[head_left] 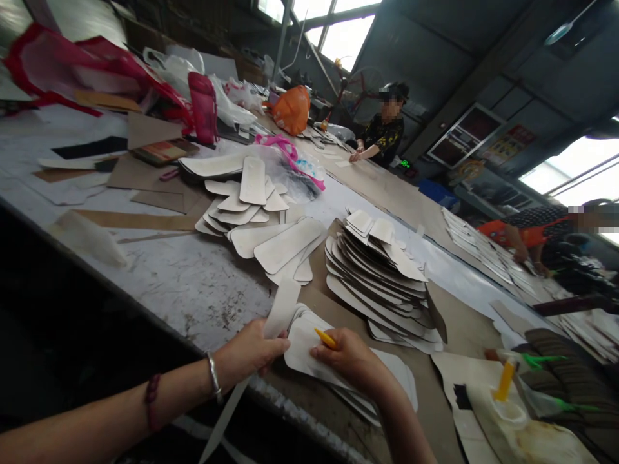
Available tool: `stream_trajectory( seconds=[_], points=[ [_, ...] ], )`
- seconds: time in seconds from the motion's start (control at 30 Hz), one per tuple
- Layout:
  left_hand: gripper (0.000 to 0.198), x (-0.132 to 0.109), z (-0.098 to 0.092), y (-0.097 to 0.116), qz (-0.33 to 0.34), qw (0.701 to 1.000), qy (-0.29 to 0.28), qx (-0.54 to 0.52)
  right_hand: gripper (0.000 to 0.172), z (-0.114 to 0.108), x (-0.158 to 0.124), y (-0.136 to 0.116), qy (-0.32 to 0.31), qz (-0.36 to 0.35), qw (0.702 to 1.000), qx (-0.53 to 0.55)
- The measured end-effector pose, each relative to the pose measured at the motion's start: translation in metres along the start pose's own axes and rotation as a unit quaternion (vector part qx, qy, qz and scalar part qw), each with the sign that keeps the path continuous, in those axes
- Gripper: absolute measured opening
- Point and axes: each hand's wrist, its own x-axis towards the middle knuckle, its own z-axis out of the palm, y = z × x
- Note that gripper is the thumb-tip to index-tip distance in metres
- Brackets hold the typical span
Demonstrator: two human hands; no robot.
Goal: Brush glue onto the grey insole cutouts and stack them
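My left hand (264, 345) grips a long white strip (284, 304), whose lower end hangs past the table edge. In my right hand (348, 361) is a yellow, pen-like pointed stick (326, 338), its tip sticking out toward the left. That hand rests over a small stack of white pieces with rounded corners (302, 348), and the left thumb is at the stack's left edge. Just beyond stands a taller pile of curved white pieces with grey undersides (377, 283). A loose heap of similar white pieces (290, 245) spreads to its left.
Pink bags, a pink bottle (202, 106) and an orange bag (291, 109) crowd the table's far left. At right stand a tub with a yellow handle (505, 380) and green-nozzled bottles. One person (387, 129) works at the far end, another (527, 235) at right. The table edge (159, 316) runs diagonally.
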Motion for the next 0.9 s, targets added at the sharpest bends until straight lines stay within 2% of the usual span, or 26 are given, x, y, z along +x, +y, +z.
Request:
stream_trajectory(
  seconds=[0.33, 0.57, 0.67, 0.77, 0.9],
  points=[
    [0.007, 0.006, -0.001, 0.002, -0.001, 0.997, 0.005, 0.082, 0.011, -0.003, 0.011, -0.003, 0.012, 0.003, 0.993, -0.118],
    [0.025, 0.012, 0.004, 0.0, 0.033, 0.996, 0.036, 0.074, 0.009, 0.0, 0.011, -0.015, 0.019, 0.015, 0.985, -0.174],
    [0.025, 0.014, 0.007, 0.0, 0.049, 0.994, 0.066, 0.075, 0.007, -0.006, -0.001, -0.015, 0.034, 0.032, 0.98, -0.195],
    [0.028, 0.011, 0.005, 0.002, 0.035, 0.996, 0.068, 0.053, 0.008, -0.019, -0.03, 0.006, 0.044, 0.078, 0.976, -0.199],
    [0.031, 0.001, -0.004, 0.004, 0.013, 0.999, 0.036, 0.035, 0.017, -0.033, -0.074, 0.055, 0.077, 0.135, 0.98, -0.121]
  ],
)
